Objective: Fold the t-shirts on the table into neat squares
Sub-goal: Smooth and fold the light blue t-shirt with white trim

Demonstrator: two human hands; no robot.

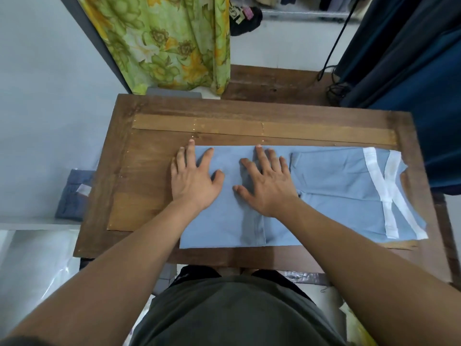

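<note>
- Two flat hands here: left hand (194, 181) and right hand (267, 186), both with fingers straight and spread, gripping nothing, just pressing down.
- Pressing on the left half of a light blue t-shirt (336, 186), folded into a long strip across the wooden table (154, 116), with white stripes (389, 193) at the right end.
- Left hand half off the cloth, outer fingers on bare wood: may smooth only part of that edge and leave a bump.
- Could push a wrinkle along instead of flattening it, if slid too hard toward the middle.
- Under the right hand, a darker fold (254, 228) running down toward the near edge: might pop open once let go, spoiling the neat square.
- Lying close to the near edge of the table: could slide off if tugged that way.
- Might end up crooked if folded over before lining up the ends; right end slanted and uneven.
- Probably about halfway done with this shirt, at a guess.
</note>
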